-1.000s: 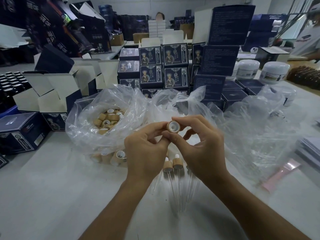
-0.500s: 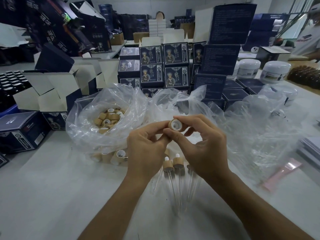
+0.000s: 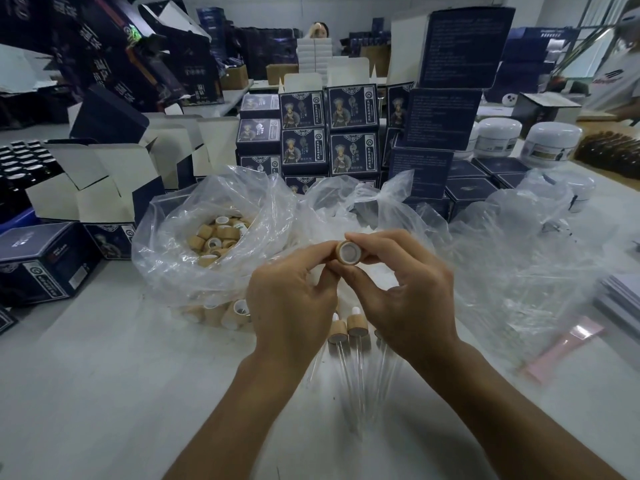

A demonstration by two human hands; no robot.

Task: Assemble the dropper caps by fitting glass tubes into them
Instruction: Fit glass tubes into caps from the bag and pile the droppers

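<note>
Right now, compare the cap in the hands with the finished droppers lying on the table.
The held cap has no glass tube; the finished droppers each carry one. The held cap is pinched in the air between the left hand and right hand; the finished droppers lie flat on the table. Both have tan wood-look collars.

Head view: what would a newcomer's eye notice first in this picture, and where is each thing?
First, the two hands at the centre, left hand and right hand, pinching one wooden dropper cap between them. Just below lie finished droppers with glass tubes on the white table. To the left, a clear plastic bag holds many loose caps.
</note>
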